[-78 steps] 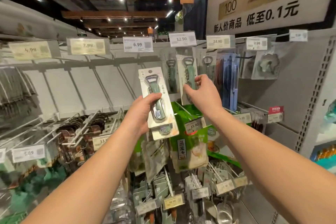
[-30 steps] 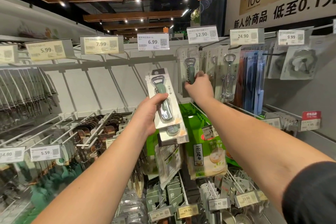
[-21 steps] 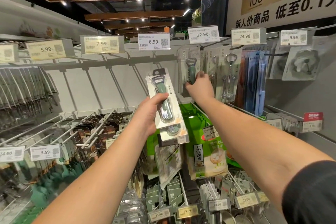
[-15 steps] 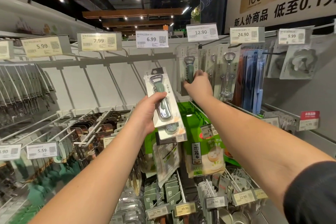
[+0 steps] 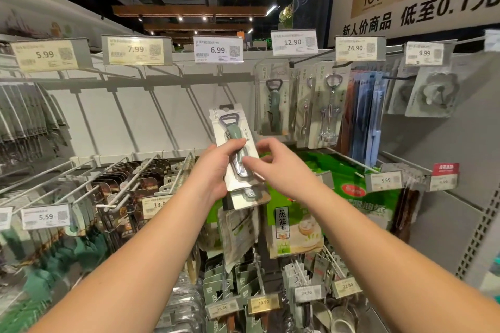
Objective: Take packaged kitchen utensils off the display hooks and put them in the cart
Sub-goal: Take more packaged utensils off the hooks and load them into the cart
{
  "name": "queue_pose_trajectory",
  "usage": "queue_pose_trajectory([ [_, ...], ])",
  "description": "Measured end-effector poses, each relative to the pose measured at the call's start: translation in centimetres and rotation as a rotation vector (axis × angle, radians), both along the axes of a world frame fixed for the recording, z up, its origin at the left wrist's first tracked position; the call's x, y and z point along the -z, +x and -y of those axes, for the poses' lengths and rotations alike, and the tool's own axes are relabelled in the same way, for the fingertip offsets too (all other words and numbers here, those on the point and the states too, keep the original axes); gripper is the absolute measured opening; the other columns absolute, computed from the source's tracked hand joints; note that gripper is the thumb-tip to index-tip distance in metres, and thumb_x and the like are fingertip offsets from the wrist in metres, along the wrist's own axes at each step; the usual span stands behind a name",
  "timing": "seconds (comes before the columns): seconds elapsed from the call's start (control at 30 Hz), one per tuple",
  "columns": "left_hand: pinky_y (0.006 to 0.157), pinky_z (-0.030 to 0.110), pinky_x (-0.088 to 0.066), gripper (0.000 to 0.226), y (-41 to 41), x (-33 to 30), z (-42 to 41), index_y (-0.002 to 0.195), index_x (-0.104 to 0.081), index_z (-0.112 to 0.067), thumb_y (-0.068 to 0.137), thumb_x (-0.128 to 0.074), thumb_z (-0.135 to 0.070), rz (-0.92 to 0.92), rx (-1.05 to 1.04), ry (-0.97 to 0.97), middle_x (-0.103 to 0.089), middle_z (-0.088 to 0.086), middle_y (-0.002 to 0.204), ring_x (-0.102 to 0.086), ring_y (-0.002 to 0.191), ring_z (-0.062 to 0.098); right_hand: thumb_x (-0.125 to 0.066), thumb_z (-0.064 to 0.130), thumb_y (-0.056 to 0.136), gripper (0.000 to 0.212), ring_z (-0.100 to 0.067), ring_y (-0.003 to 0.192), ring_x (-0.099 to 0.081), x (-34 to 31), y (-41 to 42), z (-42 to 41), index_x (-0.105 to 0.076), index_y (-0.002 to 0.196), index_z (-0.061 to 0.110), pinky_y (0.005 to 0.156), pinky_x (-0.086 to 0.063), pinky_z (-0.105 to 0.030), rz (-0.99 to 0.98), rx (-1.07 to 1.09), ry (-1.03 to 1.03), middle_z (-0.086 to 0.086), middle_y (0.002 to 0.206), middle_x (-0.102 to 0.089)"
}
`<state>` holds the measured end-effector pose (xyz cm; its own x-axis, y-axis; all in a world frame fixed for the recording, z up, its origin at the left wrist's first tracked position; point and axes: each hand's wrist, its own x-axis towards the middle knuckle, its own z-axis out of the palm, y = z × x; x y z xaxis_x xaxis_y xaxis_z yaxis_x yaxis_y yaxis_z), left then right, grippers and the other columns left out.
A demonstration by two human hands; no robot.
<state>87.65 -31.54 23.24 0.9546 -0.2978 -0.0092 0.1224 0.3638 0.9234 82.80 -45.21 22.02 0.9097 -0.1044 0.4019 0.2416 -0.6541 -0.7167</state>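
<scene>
Gripping packaged openers point(image 5: 238, 159), left hand point(image 5: 216, 170) (right hand point(image 5: 276, 167) touching).

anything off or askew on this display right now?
Nothing damaged or spilled. Only oddity: the top-row hooks under the 7.99 tag and 6.99 tag hang bare. The left hand holds a tilted bottle opener pack; the right hand reaches for it.

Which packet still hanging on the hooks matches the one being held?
Find the 12.90 price tag on the top rail. The bottle opener packet hangs just below it, leftmost in that row. Its opener has a green handle, while the neighbours to its right are all bare metal.
</scene>
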Motion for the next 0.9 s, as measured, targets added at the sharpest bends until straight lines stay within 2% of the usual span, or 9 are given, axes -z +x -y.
queue_pose_trajectory([
  [0.1,0.047,0.036,-0.056,0.038,0.1,0.4,0.7,0.128,-0.059,0.001,0.092,-0.067,-0.009,-0.023,-0.019,0.046,-0.074,0.008,0.07,-0.073,0.059,0.025,-0.07,0.054,0.084,0.061,-0.009,0.102,-0.063,0.6,-0.3,-0.6,-0.053,0.133,0.022,0.078,-0.051,-0.027,-0.047,0.024,-0.024,0.009,0.123,-0.061],
  [0.17,0.051,0.038,-0.057,0.045,0.0,0.8,1.0,0.131,-0.057,-0.001,0.089,-0.071,-0.01,-0.041,-0.029,0.076,-0.075,0.011,0.079,-0.074,0.063,0.027,-0.072,0.052,0.084,0.055,-0.008,0.095,-0.061,0.6,-0.6,-0.8,-0.056,0.128,0.023,0.064,-0.042,-0.018,-0.066,0.044,-0.038,0.012,0.11,-0.059],
  [0.23,0.053,0.038,-0.057,0.047,0.1,1.1,1.2,0.131,-0.058,-0.002,0.087,-0.073,-0.01,-0.043,-0.035,0.104,-0.076,0.013,0.088,-0.075,0.068,0.028,-0.074,0.053,0.082,0.049,-0.007,0.09,-0.06,0.7,-0.7,-0.9,-0.057,0.119,0.025,0.06,-0.039,-0.018,-0.091,0.058,-0.053,0.014,0.099,-0.058],
  [0.33,0.051,0.034,-0.057,0.039,0.0,1.5,1.2,0.126,-0.063,-0.003,0.089,-0.071,-0.009,-0.023,-0.016,0.136,-0.077,0.011,0.087,-0.075,0.068,0.024,-0.071,0.054,0.083,0.053,-0.016,0.097,-0.062,0.8,-0.6,-1.1,-0.057,0.122,0.021,0.07,-0.046,-0.03,-0.136,0.101,-0.075,0.006,0.107,-0.064],
  [0.47,0.057,0.038,-0.061,0.03,-0.4,1.5,0.6,0.121,-0.066,-0.005,0.096,-0.064,-0.022,-0.045,0.043,0.105,-0.078,0.012,0.092,-0.076,0.073,0.026,-0.064,0.049,0.085,0.044,-0.017,0.093,-0.065,1.5,0.5,-0.7,-0.059,0.119,0.023,0.071,-0.049,-0.031,-0.196,0.109,-0.036,0.003,0.106,-0.069],
  [0.6,0.09,0.05,-0.057,0.03,-0.4,1.4,-0.5,0.117,-0.067,-0.005,0.101,-0.052,-0.025,-0.061,0.054,0.055,-0.076,0.016,0.105,-0.072,0.094,0.032,-0.063,0.049,0.081,0.046,-0.014,0.09,-0.069,2.3,1.3,-0.6,-0.059,0.12,0.026,0.081,-0.058,-0.038,-0.217,0.096,0.218,0.007,0.103,-0.071],
  [0.7,0.088,0.05,-0.058,0.021,-0.4,1.4,-0.8,0.107,-0.066,-0.004,0.101,-0.05,-0.014,-0.047,0.017,0.053,-0.076,0.014,0.093,-0.072,0.086,0.031,-0.064,0.042,0.086,0.041,-0.012,0.093,-0.067,2.5,1.4,-0.8,-0.054,0.121,0.024,0.081,-0.056,-0.033,-0.169,0.109,0.327,0.008,0.105,-0.068],
  [0.8,0.09,0.05,-0.056,0.021,-0.3,1.2,-0.9,0.112,-0.064,-0.002,0.103,-0.047,-0.009,-0.061,-0.003,0.023,-0.075,0.017,0.103,-0.072,0.094,0.032,-0.066,0.036,0.088,0.034,-0.006,0.09,-0.064,2.3,1.1,-0.7,-0.048,0.117,0.03,0.068,-0.048,-0.026,-0.09,0.107,0.344,0.012,0.102,-0.065],
  [0.9,0.095,0.051,-0.053,0.022,0.1,0.9,-1.0,0.119,-0.061,-0.002,0.103,-0.046,-0.007,-0.022,-0.034,-0.025,-0.074,0.014,0.102,-0.07,0.094,0.031,-0.068,0.03,0.089,0.035,-0.008,0.091,-0.065,2.3,1.1,0.1,-0.046,0.116,0.032,0.074,-0.053,-0.029,0.013,0.12,0.373,0.011,0.105,-0.065],
])
